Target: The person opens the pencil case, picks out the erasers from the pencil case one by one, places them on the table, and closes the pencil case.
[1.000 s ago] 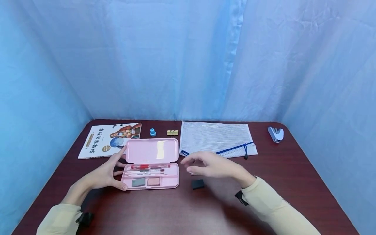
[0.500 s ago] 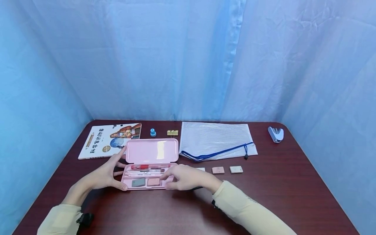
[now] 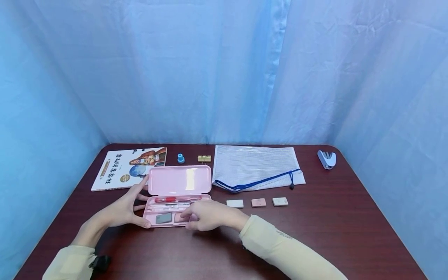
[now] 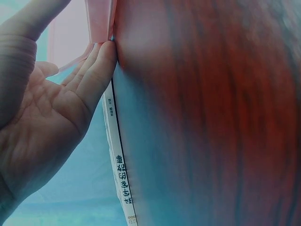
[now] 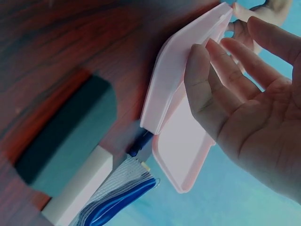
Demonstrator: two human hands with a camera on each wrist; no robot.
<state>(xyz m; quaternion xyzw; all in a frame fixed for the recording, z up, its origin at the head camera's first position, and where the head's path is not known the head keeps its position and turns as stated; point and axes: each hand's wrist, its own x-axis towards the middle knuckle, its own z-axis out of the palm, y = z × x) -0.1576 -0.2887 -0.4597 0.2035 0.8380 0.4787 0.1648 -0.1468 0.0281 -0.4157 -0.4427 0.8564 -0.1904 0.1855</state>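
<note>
A pink pencil case lies open on the dark red table, lid flat behind the tray. Red and white pens, a grey eraser and a pink eraser sit in the tray. My left hand spans the case's left end with straight fingers against the pink edge. My right hand hovers over the tray's right end, fingers loose and holding nothing. A black eraser lies on the table under that wrist, hidden in the head view.
Three small erasers lie in a row right of the case: white, pink, white. Behind stand a book, a blue cap-like piece, a gold clip, a mesh zip pouch and a stapler.
My right hand swung left from above the table to the tray's right end, uncovering the row of erasers and covering the black one. The left hand stayed put.
</note>
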